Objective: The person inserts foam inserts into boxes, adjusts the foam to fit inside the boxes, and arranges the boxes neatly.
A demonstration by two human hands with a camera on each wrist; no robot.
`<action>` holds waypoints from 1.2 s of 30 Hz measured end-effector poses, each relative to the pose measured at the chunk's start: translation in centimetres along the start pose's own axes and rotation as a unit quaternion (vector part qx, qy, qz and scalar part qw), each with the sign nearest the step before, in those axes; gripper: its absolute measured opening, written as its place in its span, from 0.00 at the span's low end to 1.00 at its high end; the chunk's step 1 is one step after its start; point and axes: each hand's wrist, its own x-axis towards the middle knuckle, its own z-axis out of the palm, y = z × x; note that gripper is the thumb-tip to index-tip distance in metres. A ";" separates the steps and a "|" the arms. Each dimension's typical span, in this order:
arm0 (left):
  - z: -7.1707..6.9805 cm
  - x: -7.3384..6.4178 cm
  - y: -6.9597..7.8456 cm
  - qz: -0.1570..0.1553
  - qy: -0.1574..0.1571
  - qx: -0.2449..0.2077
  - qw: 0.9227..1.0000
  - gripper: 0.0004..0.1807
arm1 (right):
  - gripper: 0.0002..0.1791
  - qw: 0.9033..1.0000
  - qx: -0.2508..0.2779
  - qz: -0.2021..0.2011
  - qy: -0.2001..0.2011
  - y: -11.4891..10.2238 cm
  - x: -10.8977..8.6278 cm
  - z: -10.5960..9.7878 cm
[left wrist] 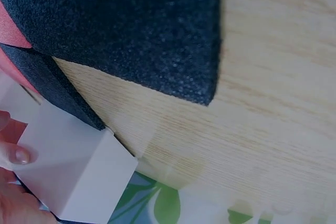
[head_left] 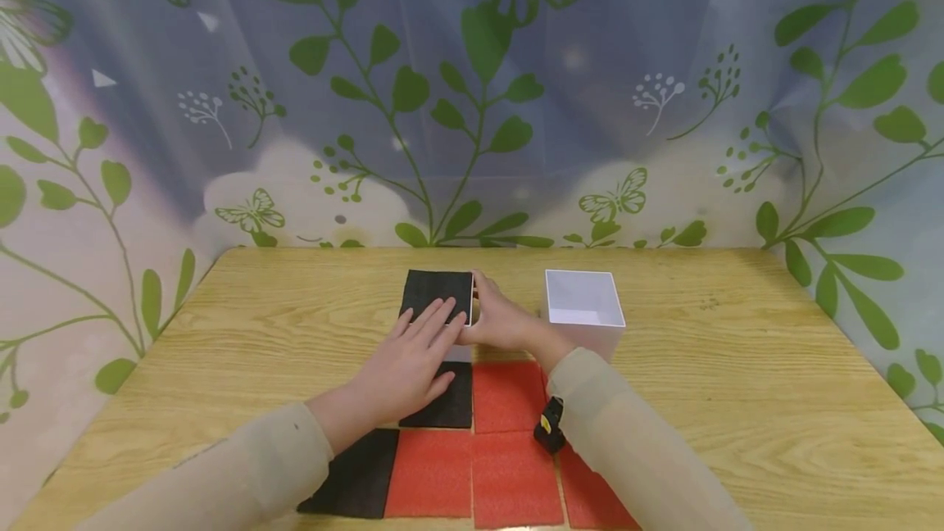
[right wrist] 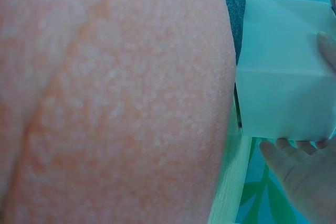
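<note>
A white box [head_left: 458, 350] stands behind the foam squares, with a black foam square [head_left: 437, 287] lying over its top. My left hand [head_left: 401, 367] rests flat on that square with its fingers straight. My right hand [head_left: 505, 322] grips the box at its right side, thumb at the near corner and fingers round the far edge. In the right wrist view the box [right wrist: 286, 100] shows two plain faces, and the right fingers [right wrist: 286, 158] reach along its far edge. In the left wrist view the box [left wrist: 97, 182] sits just past a black foam square's edge.
An open-topped white box [head_left: 586, 338] stands to the right, behind the right forearm. Red foam squares [head_left: 429, 474] and black foam squares [head_left: 354, 474] lie side by side on the wooden table [head_left: 737, 400]. A patterned curtain [head_left: 553, 129] hangs along the table's far edge.
</note>
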 end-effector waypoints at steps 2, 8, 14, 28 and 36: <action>0.0 0.0 0.0 0.000 -0.008 0.003 1.000 0.41 | 0.58 1.000 -0.006 0.005 -0.002 0.0 -0.1 0.0; 0.1 -0.1 -0.2 0.009 -0.016 0.003 1.000 0.42 | 0.61 1.000 -0.013 0.018 -0.005 0.1 -0.1 0.0; 0.1 -0.1 -0.5 0.018 -0.013 -0.006 1.000 0.42 | 0.62 1.000 -0.006 0.020 -0.005 0.2 0.0 0.0; -1.5 -1.9 -2.3 -0.097 0.003 0.002 0.995 0.45 | 0.64 0.999 -0.003 0.029 -0.012 0.0 -0.1 0.0; -1.3 -3.3 -1.8 -0.104 -0.022 0.026 0.994 0.46 | 0.64 0.999 0.001 0.035 -0.013 -0.2 -0.2 0.0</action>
